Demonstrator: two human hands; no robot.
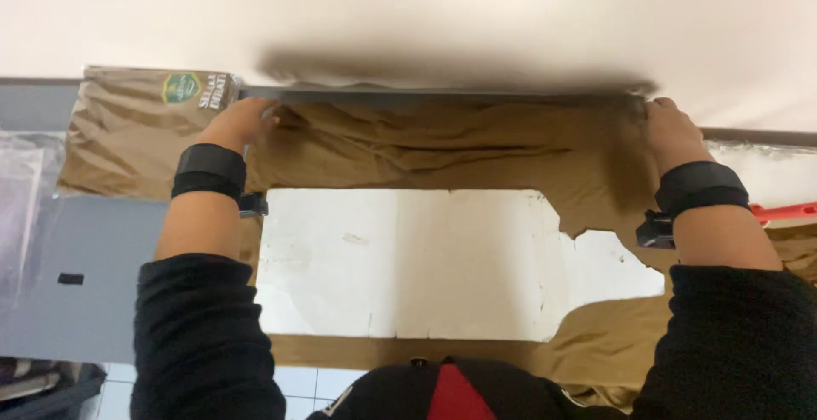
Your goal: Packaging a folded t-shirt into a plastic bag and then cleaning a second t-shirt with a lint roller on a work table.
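Your left hand (242,122) is clenched on the far edge of the brown paper sheet (442,152), near its left end, and your right hand (672,131) pinches the same edge at the opposite end — both arms stretched forward, black wrist bands (208,171) on each. The sheet hangs rumpled between your two grips, pressed up against the cream wall (425,11) and a grey strip (442,95) that runs from one grip to the other. Below your hands the paper has a large torn opening, and a white board (400,262) shows through it. Just outside your left grip lies a folded brown package with a green badge (183,88); under that forearm sits a grey panel (94,275). Beside your right wrist, something red (787,211) pokes in.
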